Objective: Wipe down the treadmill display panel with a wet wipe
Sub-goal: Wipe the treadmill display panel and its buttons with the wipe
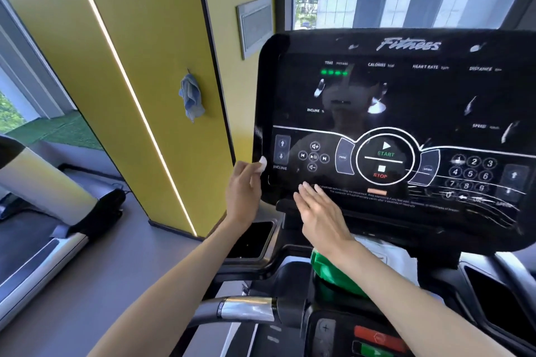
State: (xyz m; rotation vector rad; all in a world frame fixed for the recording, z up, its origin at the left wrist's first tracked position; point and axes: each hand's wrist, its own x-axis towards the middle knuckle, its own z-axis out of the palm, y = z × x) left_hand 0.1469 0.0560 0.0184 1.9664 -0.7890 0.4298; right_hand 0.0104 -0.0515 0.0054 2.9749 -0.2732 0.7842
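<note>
Your right hand (320, 213) hovers flat and empty by START; left hand (243, 191) pinching the wet wipe (262, 164) could press INCLINE.

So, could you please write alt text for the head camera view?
A person's left hand holds a small white wipe at the left edge of a black treadmill display panel, while the open right hand hovers near its lower edge.

Two hands (243, 191), one wet wipe (262, 164), one display panel (406, 113), one blue cloth (190, 97), one green pack (333, 272).
</note>
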